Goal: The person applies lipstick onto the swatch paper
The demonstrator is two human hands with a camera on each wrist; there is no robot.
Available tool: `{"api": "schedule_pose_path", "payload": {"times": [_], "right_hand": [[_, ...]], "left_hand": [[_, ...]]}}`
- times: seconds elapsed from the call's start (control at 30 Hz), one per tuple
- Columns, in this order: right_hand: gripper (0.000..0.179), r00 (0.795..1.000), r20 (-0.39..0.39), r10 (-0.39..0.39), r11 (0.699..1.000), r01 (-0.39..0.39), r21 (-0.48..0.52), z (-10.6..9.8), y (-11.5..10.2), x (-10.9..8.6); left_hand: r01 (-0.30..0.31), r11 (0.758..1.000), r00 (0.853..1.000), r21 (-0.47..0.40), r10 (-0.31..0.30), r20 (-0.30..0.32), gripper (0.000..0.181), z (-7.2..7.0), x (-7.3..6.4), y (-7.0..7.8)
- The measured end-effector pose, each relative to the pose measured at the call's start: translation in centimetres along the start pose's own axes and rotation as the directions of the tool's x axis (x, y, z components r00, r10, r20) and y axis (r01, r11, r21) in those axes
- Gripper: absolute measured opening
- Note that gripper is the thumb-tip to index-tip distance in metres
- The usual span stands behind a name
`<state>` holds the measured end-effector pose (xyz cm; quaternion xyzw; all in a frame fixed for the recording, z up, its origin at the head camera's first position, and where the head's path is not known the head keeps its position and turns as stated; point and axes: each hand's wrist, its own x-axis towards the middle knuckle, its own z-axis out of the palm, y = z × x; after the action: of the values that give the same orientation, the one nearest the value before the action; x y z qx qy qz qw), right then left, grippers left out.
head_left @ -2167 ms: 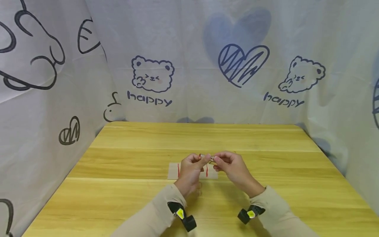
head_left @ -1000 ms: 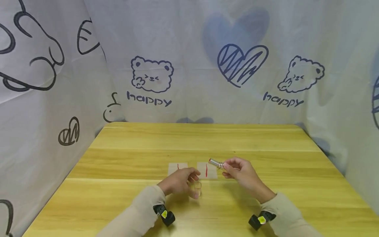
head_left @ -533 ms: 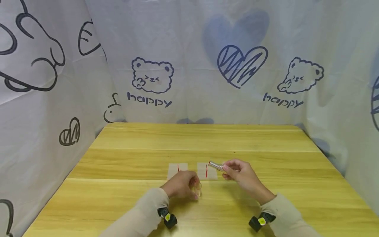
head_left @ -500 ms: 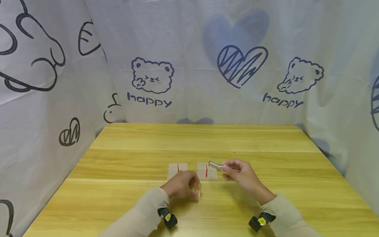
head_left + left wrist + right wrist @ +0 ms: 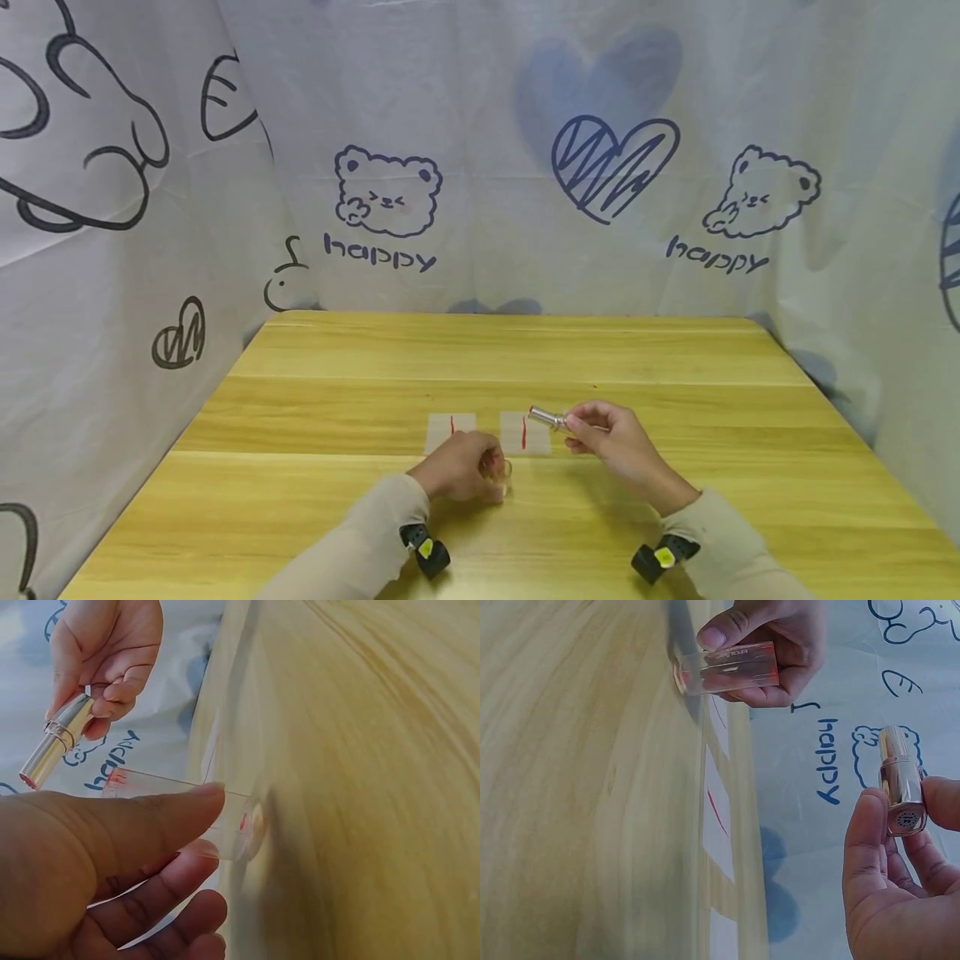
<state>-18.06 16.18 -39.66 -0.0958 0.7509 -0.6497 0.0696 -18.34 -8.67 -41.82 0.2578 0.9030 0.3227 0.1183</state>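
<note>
In the head view my left hand [image 5: 461, 467] pinches a clear lipstick cap [image 5: 507, 472] between thumb and fingers. The cap [image 5: 234, 814] stands upright, its base at the tabletop, with red smears inside near its rim in the left wrist view. My right hand [image 5: 611, 437] holds a silvery lipstick [image 5: 546, 416] off the table by its base, its red tip pointing left. A round label shows on the bottom of the lipstick [image 5: 901, 784] in the right wrist view. Part of the cap is hidden behind my left fingers in the head view.
Two pale paper pieces, a left paper [image 5: 437, 433] and a right paper [image 5: 538, 433], lie on the wooden table [image 5: 375, 350]. Each bears a red stroke; my left hand partly covers the left one. White drawn-on curtains [image 5: 487, 250] stand behind and beside the table.
Both hands were together at the lipstick above the papers. My left hand has let go, moved down and taken hold of the cap. My right hand has moved right with the lipstick.
</note>
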Motion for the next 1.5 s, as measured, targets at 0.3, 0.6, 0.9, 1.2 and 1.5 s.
{"api": "schedule_pose_path", "payload": {"times": [0.3,0.6,0.9,1.2,1.5], "right_hand": [[0.021,0.998,0.010,-0.062,0.993,0.063,-0.095,-0.1,-0.4,0.1],[0.018,0.994,0.050,-0.093,0.974,0.102,-0.203,-0.3,-0.7,-0.2],[0.015,0.990,0.076,-0.115,0.955,0.131,-0.267,0.1,-0.9,-0.5],[0.013,0.983,0.097,-0.156,0.942,0.178,-0.286,0.5,-0.4,-0.4],[0.015,0.976,0.130,-0.172,0.941,0.202,-0.272,0.9,-0.1,-0.3]], "left_hand": [[-0.034,0.999,0.999,0.003,0.035,-0.039,0.021,-1.2,0.0,0.3],[-0.020,1.000,0.996,0.015,0.022,-0.086,0.020,-1.7,0.0,0.7],[-0.013,1.000,0.996,0.029,0.015,-0.093,0.022,-2.1,-0.1,1.5],[-0.077,0.992,0.980,0.103,0.095,-0.177,0.017,-1.8,-0.1,2.6],[-0.151,0.984,0.950,0.097,0.171,-0.261,0.017,-1.5,-0.2,3.0]]}}
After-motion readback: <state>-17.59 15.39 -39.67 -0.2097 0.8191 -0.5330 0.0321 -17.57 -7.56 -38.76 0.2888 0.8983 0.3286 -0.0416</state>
